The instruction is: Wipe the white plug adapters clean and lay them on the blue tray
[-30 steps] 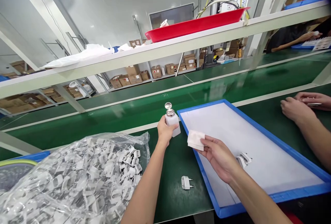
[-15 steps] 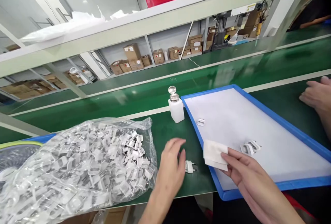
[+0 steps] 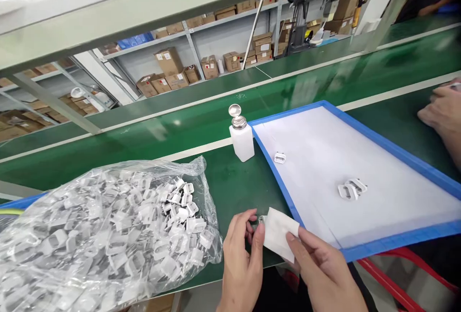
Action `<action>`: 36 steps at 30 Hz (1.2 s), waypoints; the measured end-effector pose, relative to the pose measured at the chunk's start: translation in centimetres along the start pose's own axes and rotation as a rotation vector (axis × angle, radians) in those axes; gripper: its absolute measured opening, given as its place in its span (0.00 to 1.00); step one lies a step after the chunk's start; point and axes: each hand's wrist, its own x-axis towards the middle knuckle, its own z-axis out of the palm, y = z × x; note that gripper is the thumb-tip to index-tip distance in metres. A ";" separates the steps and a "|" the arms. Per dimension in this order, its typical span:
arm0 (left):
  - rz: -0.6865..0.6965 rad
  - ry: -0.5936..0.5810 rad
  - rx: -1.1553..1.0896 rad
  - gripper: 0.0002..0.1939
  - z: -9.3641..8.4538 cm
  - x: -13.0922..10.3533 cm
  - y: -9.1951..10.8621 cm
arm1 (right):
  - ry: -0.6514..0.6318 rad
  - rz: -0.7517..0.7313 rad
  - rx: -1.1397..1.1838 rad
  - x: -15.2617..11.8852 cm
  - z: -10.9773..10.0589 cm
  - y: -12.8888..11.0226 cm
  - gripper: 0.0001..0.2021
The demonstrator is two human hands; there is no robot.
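Note:
My left hand (image 3: 242, 259) pinches a small white plug part (image 3: 262, 219) between thumb and curled fingers, just above the bench edge. Most of that part is hidden behind a folded white wipe (image 3: 279, 233). My right hand (image 3: 320, 264) grips the wipe by its right edge and holds it against the plug part. To the left, a clear plastic bag (image 3: 212, 228) lies open, full of similar white parts (image 3: 137, 225). A blue-rimmed tray (image 3: 396, 152) with a white lining lies to the right, a few white plug parts (image 3: 352, 189) on it.
A white pump bottle (image 3: 242, 143) with a metal top stands between bag and tray. Another person's hand (image 3: 442, 115) is at the far right, beyond the tray. Green bench surface (image 3: 230, 182) shows between them. Cardboard boxes (image 3: 169, 62) fill shelves behind.
My left hand has taken the plug part up from the bench. My right hand has moved left and brought the wipe to it. The view has tilted down slightly.

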 end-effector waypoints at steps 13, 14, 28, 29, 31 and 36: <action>0.370 0.179 0.202 0.27 1.6 -2.3 -0.8 | 0.090 0.126 0.355 -0.3 1.8 1.6 0.21; 0.352 0.181 0.192 0.27 1.6 -2.4 -0.7 | 0.095 0.126 0.359 -0.3 1.9 1.4 0.21; -0.208 0.167 -0.523 0.27 1.4 -2.0 0.3 | 0.013 0.109 0.317 -0.5 1.4 -0.3 0.19; -0.214 0.187 -0.535 0.28 1.7 -2.0 0.5 | 0.004 0.114 0.312 -0.7 1.5 -0.3 0.20; -0.194 0.211 -0.494 0.27 2.0 -2.2 0.7 | 0.000 0.116 0.295 -0.9 1.7 -0.6 0.21; 0.022 0.206 -0.219 0.19 1.0 -2.2 -0.7 | 0.171 -0.030 0.240 -0.4 0.7 -2.1 0.22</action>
